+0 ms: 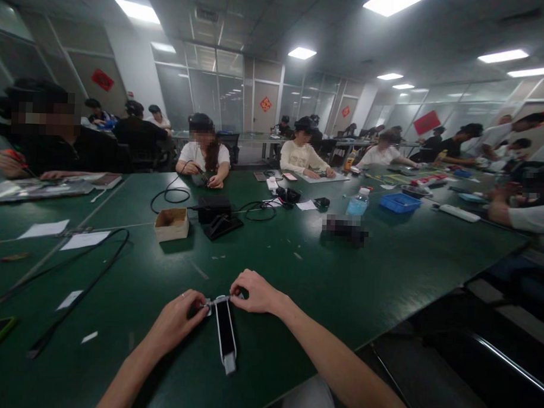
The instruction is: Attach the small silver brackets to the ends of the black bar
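A long narrow black piece with white edges lies on the green table in front of me, a pale tab at its near end. At its far end sits a small pale crosspiece with fittings sticking out to both sides. My left hand is closed, fingertips pinching a small silvery fitting on the left of that end. On the other side, my right hand has its thumb and fingers pinched at the right end of the crosspiece. The fingers partly hide what each hand grips.
Ahead stand a small cardboard box, a black device on a stand, a bottle of blue liquid and a blue tray. A black cable and paper slips lie to the left. Several people sit around the table.
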Demonstrator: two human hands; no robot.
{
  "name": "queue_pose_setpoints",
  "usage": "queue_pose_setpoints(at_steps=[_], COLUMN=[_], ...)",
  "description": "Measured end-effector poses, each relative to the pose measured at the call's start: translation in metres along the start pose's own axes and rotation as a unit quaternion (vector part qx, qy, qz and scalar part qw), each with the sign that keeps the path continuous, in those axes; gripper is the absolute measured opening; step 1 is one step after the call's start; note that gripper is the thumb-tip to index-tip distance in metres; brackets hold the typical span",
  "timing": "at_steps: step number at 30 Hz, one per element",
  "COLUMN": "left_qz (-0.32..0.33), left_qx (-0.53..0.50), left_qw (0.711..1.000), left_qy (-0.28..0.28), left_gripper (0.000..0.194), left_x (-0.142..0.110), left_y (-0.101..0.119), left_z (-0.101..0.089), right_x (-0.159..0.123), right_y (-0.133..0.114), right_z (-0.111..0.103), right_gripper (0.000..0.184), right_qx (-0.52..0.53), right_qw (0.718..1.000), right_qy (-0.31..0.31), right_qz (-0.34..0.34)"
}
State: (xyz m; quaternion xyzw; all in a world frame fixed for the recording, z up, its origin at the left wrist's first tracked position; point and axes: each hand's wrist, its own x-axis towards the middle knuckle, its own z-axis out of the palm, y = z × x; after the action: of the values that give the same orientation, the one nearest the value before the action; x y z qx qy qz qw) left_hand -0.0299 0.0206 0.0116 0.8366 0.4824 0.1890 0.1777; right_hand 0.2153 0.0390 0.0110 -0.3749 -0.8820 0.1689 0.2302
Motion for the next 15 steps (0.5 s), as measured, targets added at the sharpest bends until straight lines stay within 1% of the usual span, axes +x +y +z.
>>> queue_pose_setpoints(at_steps=[4, 9, 15], left_qz=[0.005, 0.012, 0.007], left_qx=[-0.013, -0.033, -0.028], left_qw=[1.0, 0.999, 1.0], left_qy=[0.006, -0.005, -0.007], left_gripper=[0.025, 0.027, 0.027], left_x=[-0.0006, -0.0002, 0.0014], left_y=[-0.001, -0.0004, -0.0025], left_z=[0.0004, -0.0009, -0.0003], right_x=[-0.0002, -0.0001, -0.0012], right_y=[0.0013, 0.0006, -0.002], right_z=[0.0004, -0.0011, -0.0041], right_gripper=[0.015, 0.015, 0.016], right_qx=[-0.001, -0.001, 0.004], right_qw=[1.0, 1.0, 1.0], right_qy=[-0.001, -0.004, -0.011], right_qz=[-0.001, -0.002, 0.003])
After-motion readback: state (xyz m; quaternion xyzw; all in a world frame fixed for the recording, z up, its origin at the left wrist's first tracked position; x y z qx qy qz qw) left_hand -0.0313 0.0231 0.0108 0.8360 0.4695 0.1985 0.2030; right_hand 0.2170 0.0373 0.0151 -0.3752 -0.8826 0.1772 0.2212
